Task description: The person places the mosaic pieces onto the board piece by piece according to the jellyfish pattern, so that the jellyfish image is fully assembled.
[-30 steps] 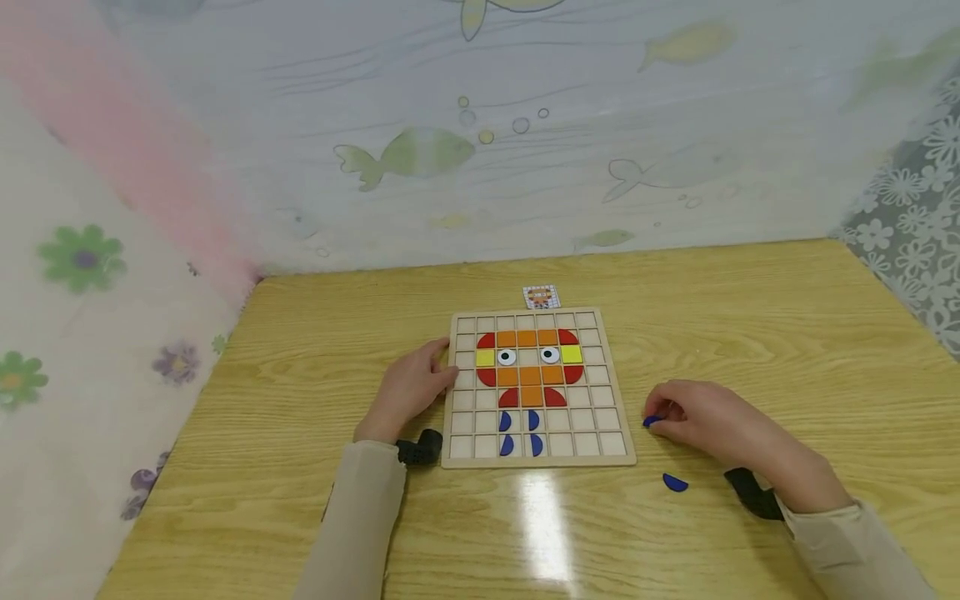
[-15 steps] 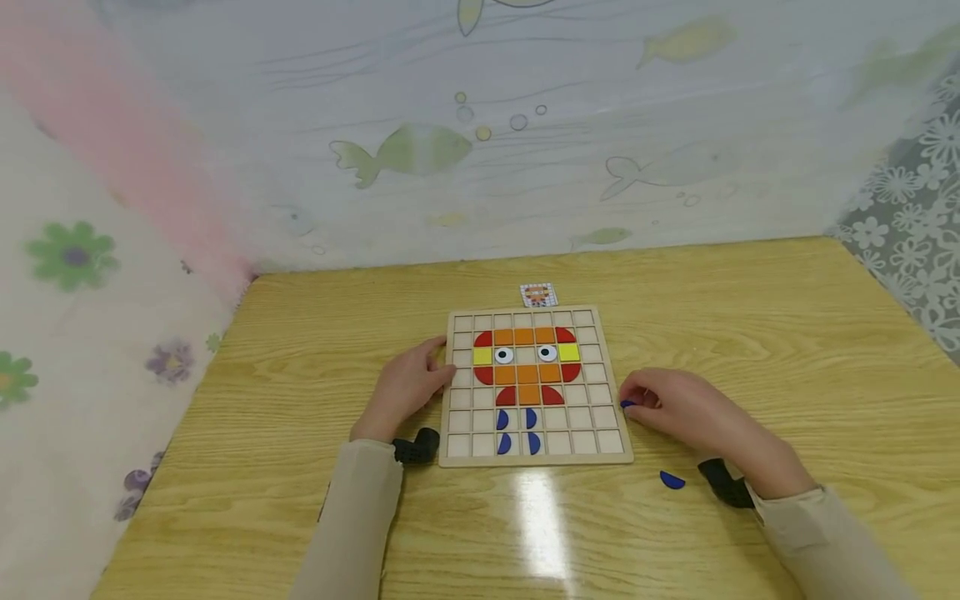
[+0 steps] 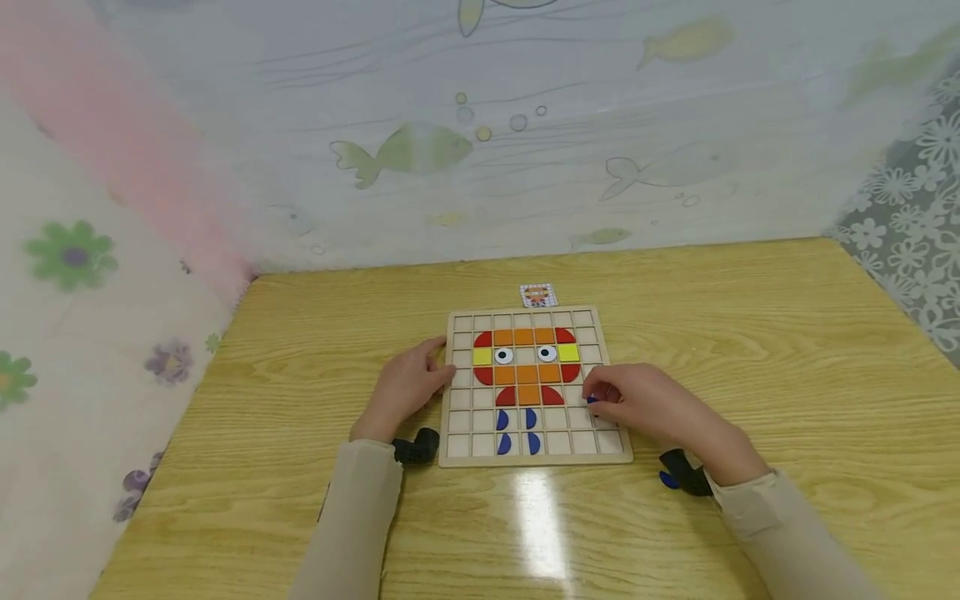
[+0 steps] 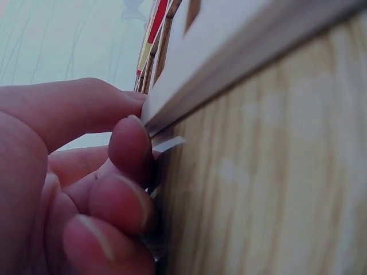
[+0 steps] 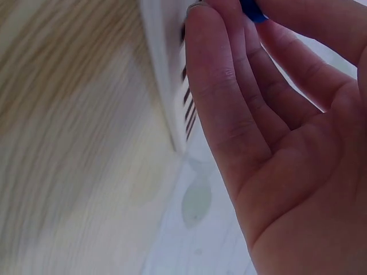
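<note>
A square wooden grid board (image 3: 614, 457) lies on the table, bearing a figure of red, orange, yellow and blue pieces with two round eye pieces. My left hand (image 3: 401, 390) holds the board at its left edge. In the left wrist view, one fingertip (image 4: 135, 96) rests on the rim while curled fingers meet its side. Over the board's right columns, my right hand (image 3: 652, 406) pinches a blue half-round piece (image 3: 592, 400) between thumb and fingers. This blue piece shows only partly at the top of the right wrist view. Several blue half-round pieces sit in the two lower rows.
Another blue half-round piece (image 3: 668, 480) lies on the table, partly covered by the black wrist device (image 3: 686, 472) on the right arm. A small picture card (image 3: 538, 295) lies behind the board. The wall (image 3: 375, 217) with painted fish borders the wooden table (image 3: 315, 350).
My right hand has travelled left from the table to above the board's right side, carrying the pinched blue piece. My left hand has stayed at the board's edge.
</note>
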Demonstrator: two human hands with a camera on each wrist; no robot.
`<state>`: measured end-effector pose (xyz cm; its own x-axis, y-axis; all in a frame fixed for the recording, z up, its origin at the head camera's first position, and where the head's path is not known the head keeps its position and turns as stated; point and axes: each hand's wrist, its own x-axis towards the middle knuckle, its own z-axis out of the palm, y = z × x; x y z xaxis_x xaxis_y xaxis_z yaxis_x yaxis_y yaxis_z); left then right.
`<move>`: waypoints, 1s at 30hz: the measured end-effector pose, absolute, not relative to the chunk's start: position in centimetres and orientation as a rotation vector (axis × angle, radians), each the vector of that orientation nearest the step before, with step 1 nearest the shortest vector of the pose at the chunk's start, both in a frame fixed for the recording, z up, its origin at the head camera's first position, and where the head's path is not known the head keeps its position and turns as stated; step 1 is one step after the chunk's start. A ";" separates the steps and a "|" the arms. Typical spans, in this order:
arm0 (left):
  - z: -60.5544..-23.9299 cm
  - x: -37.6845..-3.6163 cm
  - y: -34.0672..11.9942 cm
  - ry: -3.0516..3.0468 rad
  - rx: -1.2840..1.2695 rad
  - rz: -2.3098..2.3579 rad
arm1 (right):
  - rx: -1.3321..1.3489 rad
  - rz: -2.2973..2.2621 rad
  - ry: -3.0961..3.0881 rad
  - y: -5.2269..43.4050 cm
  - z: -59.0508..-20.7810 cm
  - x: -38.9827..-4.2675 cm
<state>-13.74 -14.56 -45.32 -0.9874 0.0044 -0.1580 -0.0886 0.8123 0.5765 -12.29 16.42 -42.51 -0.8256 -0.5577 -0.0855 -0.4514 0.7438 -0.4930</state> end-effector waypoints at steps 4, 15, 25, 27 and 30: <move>-45.3 -13.7 -14.6 2.857 -0.049 0.911 | -0.815 -0.714 2.697 15.5 -42.5 -12.4; -45.4 -13.6 -14.5 2.840 -0.066 0.924 | -0.870 -0.784 2.650 13.9 -43.6 -12.1; -45.4 -13.7 -14.5 2.834 -0.079 0.930 | -0.802 -0.881 2.714 13.0 -44.2 -11.6; -45.4 -13.7 -14.5 2.836 -0.076 0.930 | -0.789 -0.888 2.720 12.9 -44.2 -11.6; -45.3 -13.7 -14.5 2.838 -0.066 0.928 | -0.793 -0.889 2.720 12.8 -44.2 -11.6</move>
<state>-13.68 -14.50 -45.31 -0.9870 0.0062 -0.1608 -0.0900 0.8070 0.5837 -11.61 12.82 -44.16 -0.8437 -0.5367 0.0016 -0.4342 0.6807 -0.5900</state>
